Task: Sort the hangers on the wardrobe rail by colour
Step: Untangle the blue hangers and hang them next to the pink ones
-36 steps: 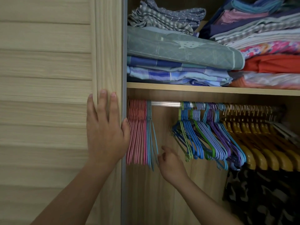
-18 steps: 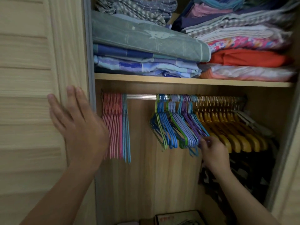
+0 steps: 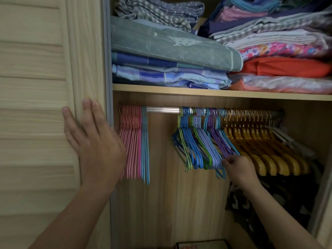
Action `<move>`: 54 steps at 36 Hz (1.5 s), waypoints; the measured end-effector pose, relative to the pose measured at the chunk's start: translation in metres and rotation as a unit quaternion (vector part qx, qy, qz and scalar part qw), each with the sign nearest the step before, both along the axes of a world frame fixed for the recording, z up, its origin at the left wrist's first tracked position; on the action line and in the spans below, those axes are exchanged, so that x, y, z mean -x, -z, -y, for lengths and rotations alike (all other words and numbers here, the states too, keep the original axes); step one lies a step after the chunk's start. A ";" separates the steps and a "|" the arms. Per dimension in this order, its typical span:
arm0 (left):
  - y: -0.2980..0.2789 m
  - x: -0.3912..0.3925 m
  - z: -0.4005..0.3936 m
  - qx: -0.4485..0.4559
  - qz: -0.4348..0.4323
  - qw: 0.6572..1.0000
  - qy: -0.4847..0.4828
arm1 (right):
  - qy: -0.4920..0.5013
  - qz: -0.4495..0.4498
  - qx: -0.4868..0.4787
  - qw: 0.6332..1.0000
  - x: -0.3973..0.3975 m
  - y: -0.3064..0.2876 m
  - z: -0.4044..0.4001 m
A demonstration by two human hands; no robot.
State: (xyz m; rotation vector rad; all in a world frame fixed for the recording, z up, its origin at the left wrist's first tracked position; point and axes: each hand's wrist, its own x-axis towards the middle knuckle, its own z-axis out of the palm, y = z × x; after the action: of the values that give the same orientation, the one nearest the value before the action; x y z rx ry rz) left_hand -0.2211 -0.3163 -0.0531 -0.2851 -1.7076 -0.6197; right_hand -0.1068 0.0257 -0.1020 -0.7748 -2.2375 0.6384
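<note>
A silver wardrobe rail (image 3: 162, 110) runs under the shelf. At its left end hang several pink hangers (image 3: 130, 144) with a few light blue hangers (image 3: 145, 150) beside them. Past a bare stretch hangs a mixed bunch of blue, green, lilac and purple hangers (image 3: 201, 142), then several yellow wooden hangers (image 3: 260, 150). My right hand (image 3: 237, 168) pinches the lower ends of the purple hangers in the mixed bunch. My left hand (image 3: 93, 141) is spread with straight fingers in front of the wooden door frame (image 3: 86, 60), holding nothing.
A shelf (image 3: 197, 91) above the rail carries stacks of folded bedding and clothes (image 3: 170, 51). A slatted wooden door (image 3: 32, 87) fills the left. Dark patterned clothing (image 3: 269, 203) hangs under the yellow hangers. A box top (image 3: 201, 245) shows at the wardrobe floor.
My right hand went from the light blue hangers at the left across to the mixed bunch and now pinches purple hangers. My left hand lifted off the door frame edge.
</note>
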 end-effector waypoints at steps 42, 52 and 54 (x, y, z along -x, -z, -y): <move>0.196 -0.115 -0.022 -0.032 0.209 0.949 0.233 | -0.148 0.231 0.247 0.929 -0.113 0.169 0.096; 0.395 -0.130 -0.018 -0.115 0.808 0.511 0.270 | -0.244 0.141 0.190 0.940 -0.127 0.124 0.137; 0.432 -0.115 -0.009 -0.109 0.809 0.497 0.296 | -0.250 0.106 0.190 0.943 -0.130 0.115 0.140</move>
State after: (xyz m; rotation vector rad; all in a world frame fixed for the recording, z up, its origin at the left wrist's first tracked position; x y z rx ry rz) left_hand -0.1058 -0.3076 -0.4848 0.0125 -3.2954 -2.0527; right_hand 0.0233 -0.1143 -0.2170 -0.4583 -2.5684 1.3155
